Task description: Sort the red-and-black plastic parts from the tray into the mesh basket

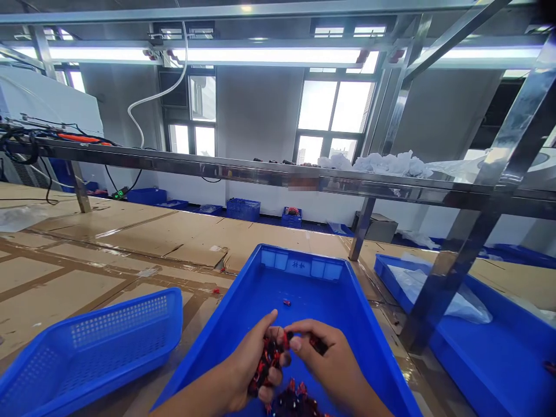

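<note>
My left hand [256,365] is cupped over the blue bin [377,341], its fingers curled round a handful of small red and black plastic parts [266,362]. Just to the right, my right hand [332,353] pinches one small red and black part [287,338] between thumb and forefinger, at the left hand's fingertips. More dark red shows under its curled fingers. Below the hands, a pile of similar parts [295,401] lies on the bin's floor, cut off by the frame's bottom edge. A single red part [286,302] lies farther back in the bin. The parts' exact kind is too small to tell.
A blue perforated basket [125,313] stands at the left on the cardboard-covered table [174,231]. At the right, behind a metal post [452,278], is another blue bin [499,330] with a clear plastic bag [460,301]. A metal rail [243,172] crosses above the table.
</note>
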`<action>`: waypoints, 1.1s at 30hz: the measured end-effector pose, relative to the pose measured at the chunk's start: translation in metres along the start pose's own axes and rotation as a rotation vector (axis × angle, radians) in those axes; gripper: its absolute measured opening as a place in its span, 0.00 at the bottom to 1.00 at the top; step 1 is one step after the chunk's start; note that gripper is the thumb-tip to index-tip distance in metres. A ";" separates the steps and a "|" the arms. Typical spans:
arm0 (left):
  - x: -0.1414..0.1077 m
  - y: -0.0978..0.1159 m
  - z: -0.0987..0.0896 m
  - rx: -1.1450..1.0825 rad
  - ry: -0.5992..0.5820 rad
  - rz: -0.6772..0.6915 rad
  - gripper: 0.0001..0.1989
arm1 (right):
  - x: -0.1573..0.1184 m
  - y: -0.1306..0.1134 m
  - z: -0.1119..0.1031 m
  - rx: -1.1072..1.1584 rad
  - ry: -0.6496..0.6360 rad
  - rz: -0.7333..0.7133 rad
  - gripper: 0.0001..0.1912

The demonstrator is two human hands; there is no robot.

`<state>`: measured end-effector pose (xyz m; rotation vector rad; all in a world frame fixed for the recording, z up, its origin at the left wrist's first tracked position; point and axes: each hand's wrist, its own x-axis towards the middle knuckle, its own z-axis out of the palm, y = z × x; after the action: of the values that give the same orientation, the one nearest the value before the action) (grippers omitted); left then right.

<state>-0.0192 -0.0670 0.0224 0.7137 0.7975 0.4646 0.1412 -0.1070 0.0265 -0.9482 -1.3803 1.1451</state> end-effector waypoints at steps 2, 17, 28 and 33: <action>0.000 0.000 -0.001 -0.010 -0.018 0.009 0.23 | 0.002 0.001 -0.002 0.296 0.022 0.158 0.16; -0.003 -0.010 0.011 0.343 0.146 0.170 0.36 | -0.001 0.001 0.013 -0.533 -0.089 -0.043 0.09; 0.002 -0.004 -0.001 0.083 0.052 0.003 0.28 | 0.005 -0.001 -0.010 0.387 0.041 0.345 0.16; 0.007 -0.006 0.002 0.108 0.163 0.139 0.20 | -0.001 0.003 0.007 -0.496 -0.033 0.050 0.10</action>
<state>-0.0128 -0.0681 0.0154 0.8428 0.9345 0.6139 0.1346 -0.1079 0.0235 -1.3216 -1.7166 0.8683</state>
